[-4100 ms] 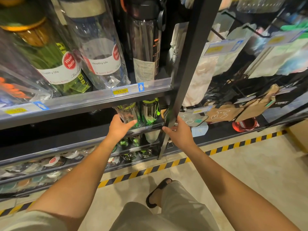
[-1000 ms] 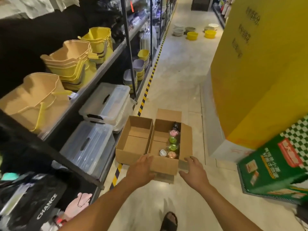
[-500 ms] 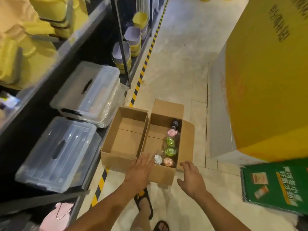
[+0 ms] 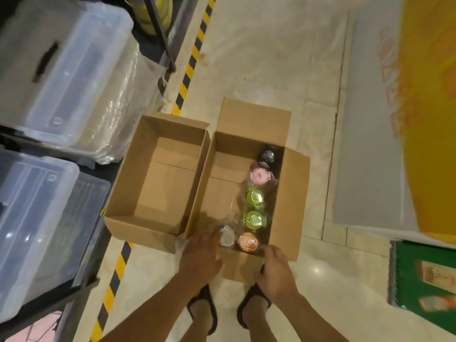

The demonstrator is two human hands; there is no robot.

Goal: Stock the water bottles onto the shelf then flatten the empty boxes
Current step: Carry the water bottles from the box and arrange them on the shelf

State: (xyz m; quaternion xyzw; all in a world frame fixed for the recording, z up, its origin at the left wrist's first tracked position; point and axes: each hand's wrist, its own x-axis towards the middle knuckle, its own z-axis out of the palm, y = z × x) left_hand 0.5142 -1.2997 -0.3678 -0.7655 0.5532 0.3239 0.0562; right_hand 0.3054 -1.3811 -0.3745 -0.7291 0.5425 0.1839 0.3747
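On the floor, just beside an empty box, the open box is found with the water bottles standing upright, mostly along its right wall; the hands are held apart at its near rim, the left hand reaching over by the clear-capped bottle, the right hand curled at the near right corner, though a grip cannot be confirmed for either. The nearest bottles are best lifted first, straight up and by the body, not the cap; neighbours should not be knocked over.

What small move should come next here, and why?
Probably lift out the clear-capped bottle and the orange-capped bottle: they stand at the near end of the box, closest to the person; six bottles wait there, while the other box is empty.
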